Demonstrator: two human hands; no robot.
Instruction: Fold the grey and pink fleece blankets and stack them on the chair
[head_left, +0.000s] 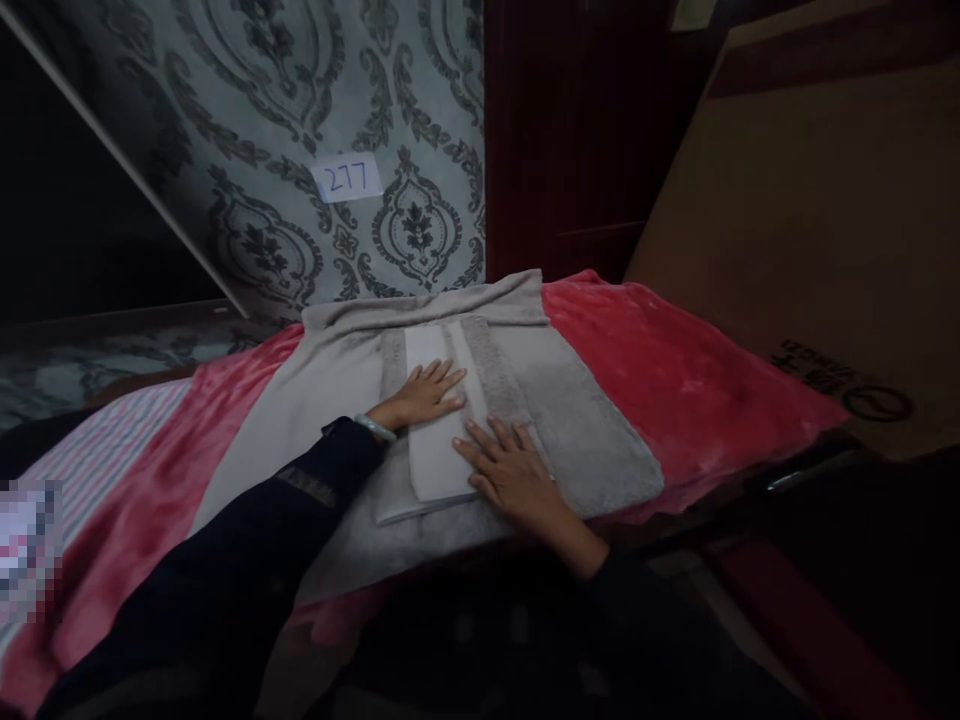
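A folded white-and-grey fabric piece lies on a grey plush cloth, its white panel on top and fuzzy grey strips along the sides. My left hand rests flat on the white panel, fingers spread, with a bangle at the wrist. Lower and to the right, my right hand lies palm down over the folded piece's near right edge, fingers apart. Neither hand grips anything. What lies inside the folds is hidden.
Under the grey cloth spreads a red plush blanket. Striped fabric lies at the left. A large cardboard box stands at the right. Behind is patterned wallpaper with a paper label reading 277, beside a dark red panel.
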